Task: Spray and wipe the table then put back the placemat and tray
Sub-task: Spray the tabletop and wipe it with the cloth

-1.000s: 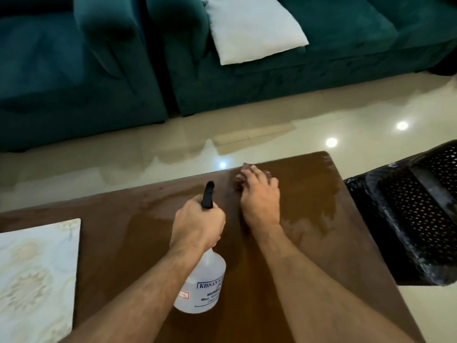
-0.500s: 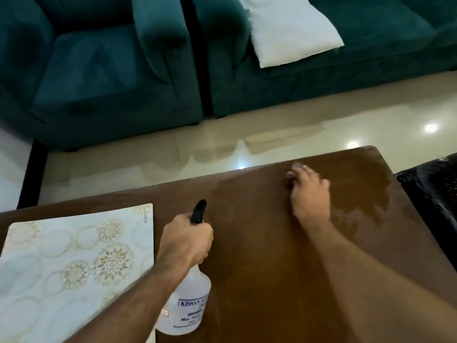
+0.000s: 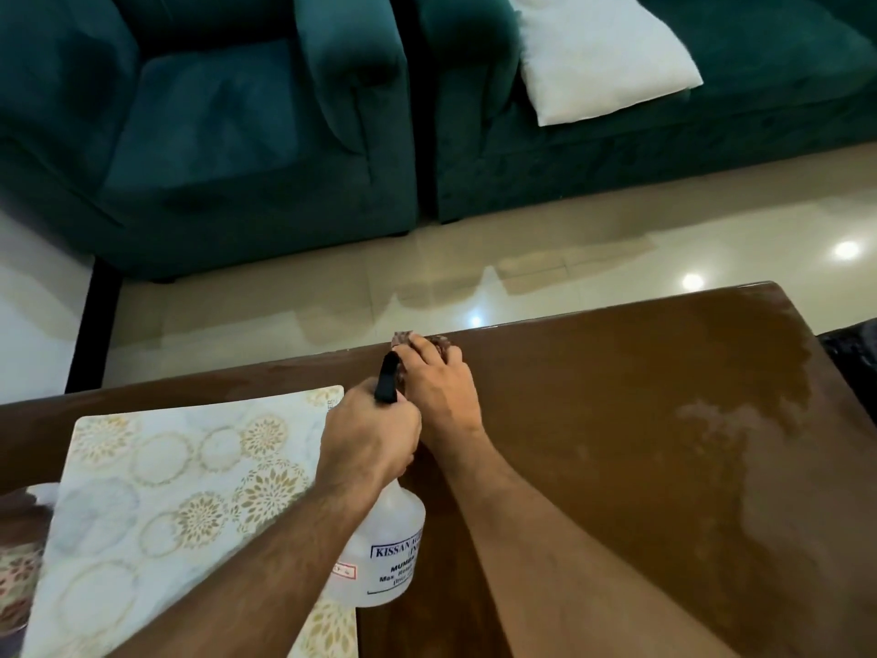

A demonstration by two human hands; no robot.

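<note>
A brown wooden table (image 3: 640,420) fills the lower frame, with wet streaks on its right half. My left hand (image 3: 368,439) grips the neck of a white spray bottle (image 3: 384,553) with a black nozzle, held just above the table. My right hand (image 3: 439,387) presses a small brownish cloth (image 3: 401,338) flat against the table's far edge, fingers stretched over it. A white placemat (image 3: 156,515) with gold floral circles lies on the table's left part. The black tray (image 3: 849,349) shows only as a sliver at the right edge.
Two dark teal sofas (image 3: 237,111) stand across a glossy cream tiled floor (image 3: 522,258), with a white cushion (image 3: 598,54) on the right one. A patterned object (image 3: 19,553) sits at the left edge beside the placemat.
My right hand has slid the cloth leftward along the table's far edge, ending beside my left hand. The view has panned left, showing more placemat and less tray.
</note>
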